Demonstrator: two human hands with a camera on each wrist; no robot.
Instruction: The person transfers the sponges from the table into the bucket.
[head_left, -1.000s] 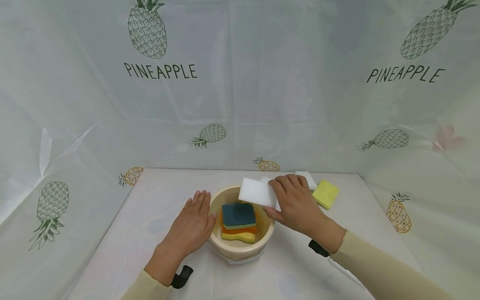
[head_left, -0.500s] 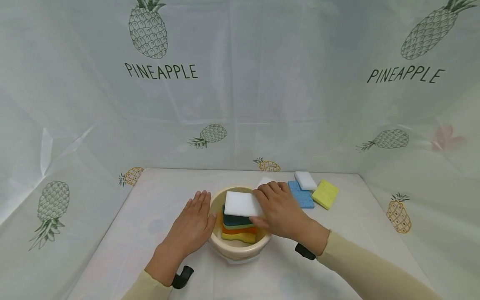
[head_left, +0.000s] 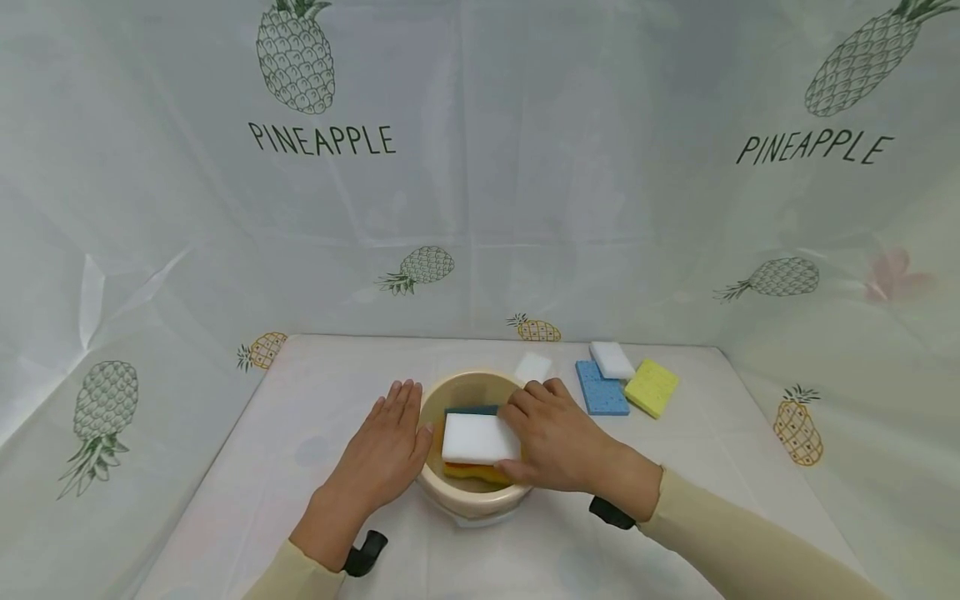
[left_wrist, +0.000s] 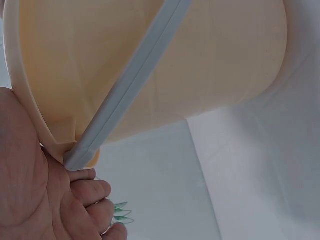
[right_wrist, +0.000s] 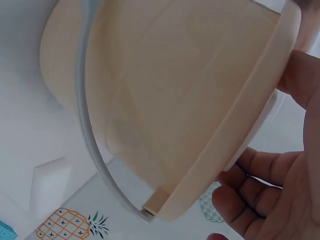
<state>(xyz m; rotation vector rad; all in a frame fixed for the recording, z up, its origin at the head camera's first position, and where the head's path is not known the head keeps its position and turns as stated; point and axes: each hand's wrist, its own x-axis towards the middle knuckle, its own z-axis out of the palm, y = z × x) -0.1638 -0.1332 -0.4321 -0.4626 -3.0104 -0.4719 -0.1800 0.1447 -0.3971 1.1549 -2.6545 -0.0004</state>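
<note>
A cream bucket (head_left: 468,503) stands on the table, its grey handle (left_wrist: 127,85) hanging down its side in the left wrist view. My left hand (head_left: 384,454) rests against the bucket's left rim, its fingers straight. At the bucket's mouth my right hand (head_left: 558,437) pinches the right end of a white sponge (head_left: 478,439) between thumb and fingers. Under that sponge, inside the bucket, show the edges of a dark teal sponge (head_left: 471,409) and of orange and yellow sponges (head_left: 472,472). In the right wrist view the bucket wall hides most of the white sponge.
Behind the bucket to the right lies another white sponge (head_left: 533,367). Farther right are a blue sponge (head_left: 602,394), a white sponge (head_left: 612,361) partly on it, and a yellow sponge (head_left: 652,388). A pineapple-print sheet (head_left: 480,200) hangs around the table.
My right hand has brought the white sponge left and down, from above the bucket's right rim onto the stack, covering most of the teal sponge. The left hand has stayed in place.
</note>
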